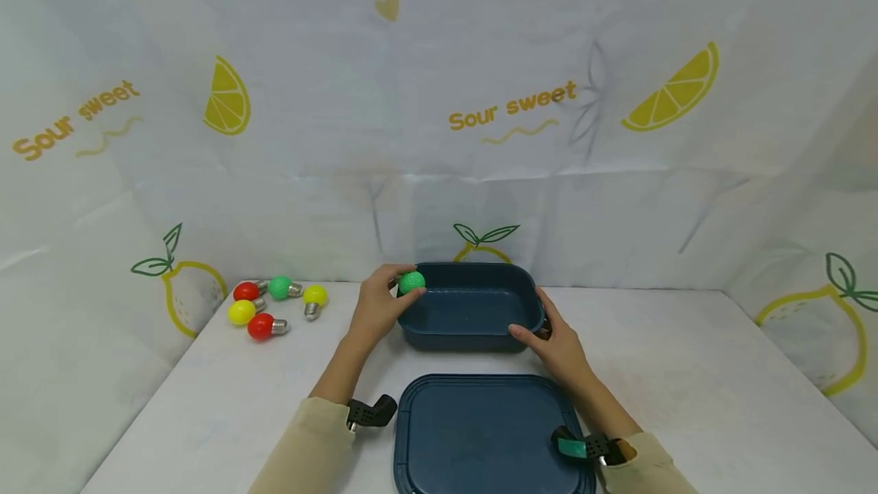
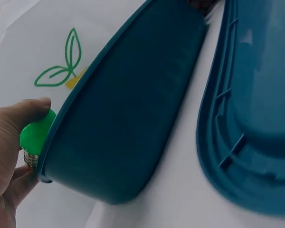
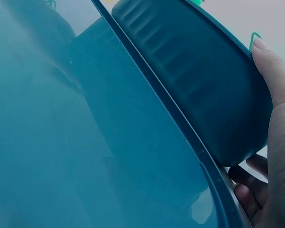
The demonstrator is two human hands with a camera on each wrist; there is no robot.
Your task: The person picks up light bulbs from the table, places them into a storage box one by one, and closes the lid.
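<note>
A green light bulb (image 1: 411, 282) with a ridged metal base is pinched in my left hand (image 1: 379, 297), right at the left rim of a dark blue plastic box (image 1: 473, 343). The left wrist view shows the thumb over the green globe (image 2: 37, 135) and fingers by its base. My right hand (image 1: 561, 345) grips the box's right end, thumb on the front rim and fingers curled against the outside wall, as the right wrist view shows. The box's inside looks bare in the head view. Before it lies a matching blue lid (image 1: 487, 433), flat on the table.
Left on the white table (image 1: 686, 372) lie several loose bulbs: a green one (image 1: 280, 287), two red ones, including the nearest (image 1: 261, 326), and two yellow ones, including the rightmost (image 1: 315, 295). A lemon-printed sheet (image 1: 309, 136) hangs behind the table.
</note>
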